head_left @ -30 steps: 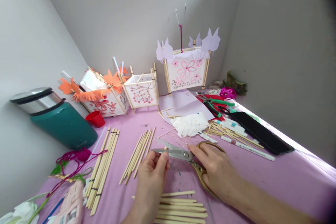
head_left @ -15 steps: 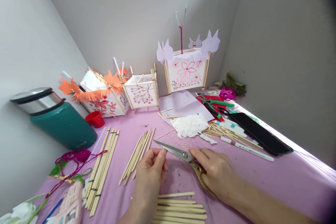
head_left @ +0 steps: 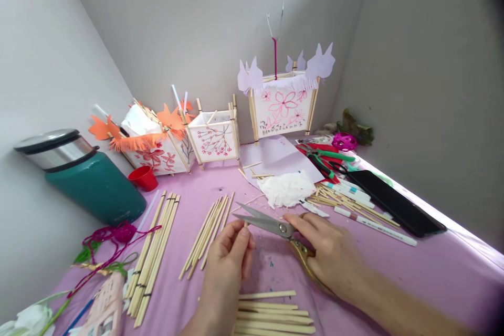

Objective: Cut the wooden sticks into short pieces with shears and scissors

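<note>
My right hand [head_left: 326, 244] is closed round the handles of a pair of scissors [head_left: 271, 223], its blades a little apart and pointing left. My left hand [head_left: 230, 257] pinches a small wooden stick [head_left: 246, 224], whose tip shows just at the lower blade; the rest is hidden by the fingers. Below my left hand lie several flat wooden sticks [head_left: 275, 306] in a row. To its left, a group of thinner sticks [head_left: 207, 233] rests on the cloth, and beyond them are longer sticks [head_left: 155, 257] bound with black bands.
Decorated paper lanterns [head_left: 214, 142] stand along the back wall. At left are a teal bottle [head_left: 94, 184], a red cup [head_left: 143, 178] and magenta yarn [head_left: 124, 232]. Crumpled white tissue [head_left: 287, 189], green-handled pliers [head_left: 334, 155], a marker [head_left: 374, 226] and a black phone [head_left: 397, 202] lie at right.
The scissor blades have opened slightly, and the stick tip now shows above my left fingers. The view has shifted slightly.
</note>
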`<state>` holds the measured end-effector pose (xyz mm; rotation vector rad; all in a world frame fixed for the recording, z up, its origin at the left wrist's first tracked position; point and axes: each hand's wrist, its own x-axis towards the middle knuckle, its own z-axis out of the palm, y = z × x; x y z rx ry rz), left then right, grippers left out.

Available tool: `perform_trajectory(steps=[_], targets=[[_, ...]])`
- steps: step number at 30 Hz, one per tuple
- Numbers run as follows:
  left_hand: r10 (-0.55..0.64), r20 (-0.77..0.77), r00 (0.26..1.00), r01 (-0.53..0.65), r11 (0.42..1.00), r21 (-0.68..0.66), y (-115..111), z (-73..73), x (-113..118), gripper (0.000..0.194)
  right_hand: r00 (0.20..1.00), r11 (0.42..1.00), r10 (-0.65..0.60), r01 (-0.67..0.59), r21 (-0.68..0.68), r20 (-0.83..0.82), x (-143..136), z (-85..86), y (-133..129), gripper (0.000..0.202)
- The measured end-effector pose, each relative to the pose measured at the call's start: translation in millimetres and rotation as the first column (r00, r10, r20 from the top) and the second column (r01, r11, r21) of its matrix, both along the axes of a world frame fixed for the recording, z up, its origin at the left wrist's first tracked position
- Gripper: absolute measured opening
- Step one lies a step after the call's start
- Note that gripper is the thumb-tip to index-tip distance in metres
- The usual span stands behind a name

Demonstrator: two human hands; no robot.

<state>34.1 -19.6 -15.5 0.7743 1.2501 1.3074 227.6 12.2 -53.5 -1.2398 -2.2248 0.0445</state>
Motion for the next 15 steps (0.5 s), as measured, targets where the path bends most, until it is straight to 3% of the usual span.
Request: perform_trajectory(steps=[7, 15], targets=[[-0.086, -0.073, 0.994, 0.084, 0.996, -0.027, -1.6, -1.4, -1.6, 0.023, 0.999, 0.999, 0.023, -0.025, 0.043, 0.048, -4.5, 3.2, -3.3, 0.054], [-0.062, -0.138, 0.989, 0.06, 0.998, -0.017, -1.4, -8.9, -2.0, 0.039, 0.998, 0.999, 0.03, -0.032, 0.028, 0.054, -4.8, 0.2, -4.7, 0.052]])
